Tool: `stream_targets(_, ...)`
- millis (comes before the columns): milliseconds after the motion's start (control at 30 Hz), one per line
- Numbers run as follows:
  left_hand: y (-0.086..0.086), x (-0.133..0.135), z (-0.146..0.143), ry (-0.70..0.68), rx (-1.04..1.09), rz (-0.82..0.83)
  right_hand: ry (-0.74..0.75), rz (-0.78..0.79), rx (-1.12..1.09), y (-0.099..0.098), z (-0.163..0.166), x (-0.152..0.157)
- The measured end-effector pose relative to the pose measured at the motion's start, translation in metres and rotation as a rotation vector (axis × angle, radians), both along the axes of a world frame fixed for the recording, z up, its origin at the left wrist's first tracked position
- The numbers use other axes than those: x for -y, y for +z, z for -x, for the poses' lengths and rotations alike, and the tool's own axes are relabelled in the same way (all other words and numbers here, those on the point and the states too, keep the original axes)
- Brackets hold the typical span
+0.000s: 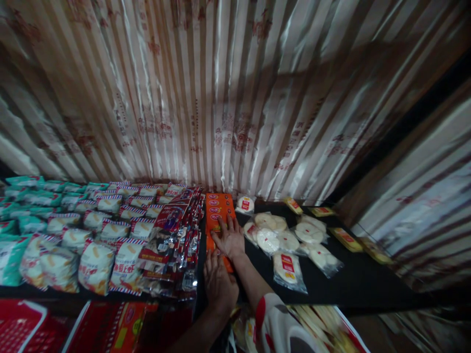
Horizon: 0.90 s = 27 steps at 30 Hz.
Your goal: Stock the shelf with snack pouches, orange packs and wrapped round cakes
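Observation:
A row of orange snack packets (pixel 217 203) lies flat on the black surface in the middle. My right hand (pixel 231 239) rests on these packets with its fingers stretched out and spread. Just nearer to me, my left hand (pixel 221 283) lies palm down over their front end, fingers extended. Both hands press on top without gripping anything that I can make out. Along the left side of the packets is a stack of shiny dark red snack bags (pixel 171 235). To the right sit several clear packs of round white flatbreads (pixel 289 268).
White snack bags (pixel 96 262) and green ones (pixel 11 257) stand in rows at left. Yellow packs (pixel 346 239) lie at right on the black table (pixel 353 284). Below the front edge are a red basket (pixel 22 326) and a box of orange packets (pixel 128 321). A pleated curtain (pixel 228 98) hangs behind.

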<state>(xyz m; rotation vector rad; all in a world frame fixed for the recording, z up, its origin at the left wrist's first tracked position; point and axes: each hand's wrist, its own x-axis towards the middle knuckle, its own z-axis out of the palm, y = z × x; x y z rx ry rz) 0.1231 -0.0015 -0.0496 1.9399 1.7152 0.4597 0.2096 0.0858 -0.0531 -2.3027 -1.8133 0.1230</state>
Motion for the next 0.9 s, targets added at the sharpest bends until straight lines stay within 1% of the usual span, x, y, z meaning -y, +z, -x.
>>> stream_targets(167,-0.003,0.001,0.000,-0.011,-0.092,-0.029,-0.004,0.002,0.012,-0.001,0.002,-0.001)
stream_targets(300,-0.004,0.001,-0.001,-0.011,-0.124,-0.044,-0.006,0.003,0.013,-0.002,0.003,-0.001)
stream_targets(467,-0.003,0.003,-0.002,-0.021,-0.110,-0.051,-0.006,0.023,0.014,-0.002,0.004,-0.001)
stream_targets(667,-0.006,0.010,-0.002,-0.042,-0.071,-0.107,-0.005,0.060,-0.019,-0.001,0.002,-0.003)
stream_targets(767,-0.003,0.013,-0.001,-0.057,-0.055,-0.108,-0.007,0.065,-0.049,0.001,-0.001,-0.004)
stream_targets(900,0.006,0.015,0.002,-0.090,-0.049,-0.081,0.011,0.063,-0.068,0.002,-0.005,-0.003)
